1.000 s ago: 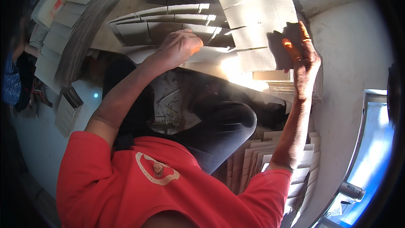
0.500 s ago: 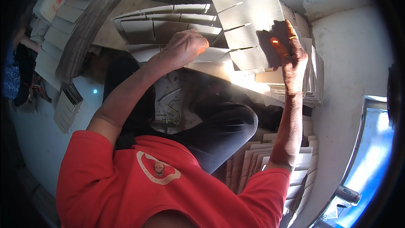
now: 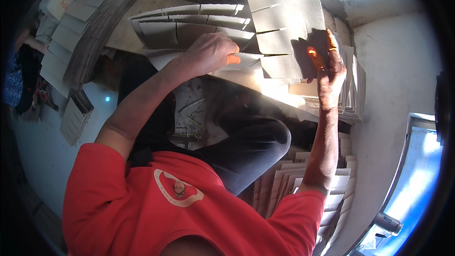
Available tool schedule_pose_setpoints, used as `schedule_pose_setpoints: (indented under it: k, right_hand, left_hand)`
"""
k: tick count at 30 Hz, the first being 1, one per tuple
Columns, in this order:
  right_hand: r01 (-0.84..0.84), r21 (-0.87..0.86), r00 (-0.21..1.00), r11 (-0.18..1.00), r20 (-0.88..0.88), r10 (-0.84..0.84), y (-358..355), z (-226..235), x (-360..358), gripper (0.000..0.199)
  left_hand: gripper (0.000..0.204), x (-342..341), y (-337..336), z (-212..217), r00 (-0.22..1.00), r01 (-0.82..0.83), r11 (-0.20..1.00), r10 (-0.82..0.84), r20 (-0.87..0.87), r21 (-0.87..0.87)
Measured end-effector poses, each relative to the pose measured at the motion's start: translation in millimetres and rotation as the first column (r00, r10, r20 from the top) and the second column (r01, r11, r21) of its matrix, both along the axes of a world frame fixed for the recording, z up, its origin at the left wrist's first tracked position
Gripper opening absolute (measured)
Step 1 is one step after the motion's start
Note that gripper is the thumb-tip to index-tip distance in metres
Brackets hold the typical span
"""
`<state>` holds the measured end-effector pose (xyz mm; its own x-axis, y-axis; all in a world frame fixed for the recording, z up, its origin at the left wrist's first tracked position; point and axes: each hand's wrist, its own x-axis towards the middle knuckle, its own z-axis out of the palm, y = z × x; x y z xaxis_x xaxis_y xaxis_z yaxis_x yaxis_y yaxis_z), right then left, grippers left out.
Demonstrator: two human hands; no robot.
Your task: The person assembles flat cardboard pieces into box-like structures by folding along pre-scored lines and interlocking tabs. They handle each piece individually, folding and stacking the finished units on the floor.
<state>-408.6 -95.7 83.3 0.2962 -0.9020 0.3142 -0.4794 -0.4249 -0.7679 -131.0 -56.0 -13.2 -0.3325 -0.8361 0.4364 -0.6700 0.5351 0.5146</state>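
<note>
**Slotted cardboard sheet held up between two hands, stacks crowding every side**

The pale wall [image 3: 398,71] closes the right side, and a blue-lit window frame [image 3: 417,161] sits at the lower right. Grey floor [image 3: 42,156] shows open only at the left, beyond the person's dark trousers [image 3: 251,147]; a small bundle of card pieces [image 3: 75,116] lies there.

Stacks hem in the working space: long rows of flat cardboard [image 3: 85,23] run up the left, a fanned pile of slotted pieces [image 3: 189,21] lies straight ahead, and another stack of sheets [image 3: 353,90] stands against the wall just behind the right hand. More sheets [image 3: 284,180] stand on edge by the right elbow.

The large slotted cardboard sheet [image 3: 284,23] is raised at upper centre, its cut slots facing left. The right hand [image 3: 329,68] grips its lower right edge, fingers closed over it, orange fingertip covers showing. The left hand [image 3: 211,52] is curled shut on a thin card piece [image 3: 246,59] just below the sheet's left edge.
</note>
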Motion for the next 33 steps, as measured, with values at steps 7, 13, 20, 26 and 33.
schedule_pose_setpoints:
  k: [7,13,20,26,33]
  right_hand:
    - [-0.049,-0.024,0.999,0.998,-0.017,0.049,-8,-28,-8,0.06]
    - [-0.099,-0.142,0.994,0.985,-0.062,0.091,-8,-32,-13,0.058]
    - [-0.057,0.0,0.998,0.998,0.001,0.057,-5,-4,8,0.052]
    - [-0.028,0.044,0.978,0.999,-0.206,0.036,-11,-6,12,0.057]
    - [-0.153,-0.048,0.952,0.987,-0.274,0.134,-20,-7,23,0.058]
  left_hand:
    - [0.025,52,-76,14,0.958,-0.259,0.914,0.285,0.04,-0.312]
    - [0.011,64,-110,22,0.87,-0.318,0.947,0.268,0.414,0.054]
    - [0.019,73,-118,-2,0.909,-0.27,0.954,0.297,0.292,-0.128]
    - [0.02,70,-121,-11,0.913,-0.309,0.944,0.329,0.242,-0.118]
    - [0.021,69,-124,-7,0.92,-0.3,0.948,0.317,0.229,-0.107]
